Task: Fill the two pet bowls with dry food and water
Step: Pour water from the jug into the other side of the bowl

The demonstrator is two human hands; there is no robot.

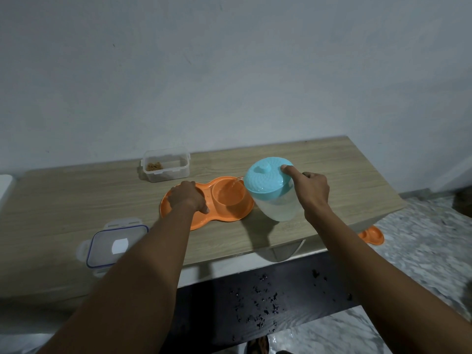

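An orange double pet bowl point(237, 217) lies on the wooden table. My left hand point(187, 198) rests over its left cup and holds the dish down, hiding what is inside. My right hand point(310, 190) grips a translucent water jug point(277, 203) with a light blue lid point(265, 177), thumb pressed on the lid. The jug is tilted left and a thin stream of water runs from its spout into the right cup point(229, 194), which holds water.
A clear food container point(166, 167) with a little brown kibble stands behind the dish near the wall. Its blue-rimmed lid point(115, 245) lies at the table's front left. A second orange dish point(373, 235) sits on the floor at right. Dark crumbs dot the black surface point(258, 300) below.
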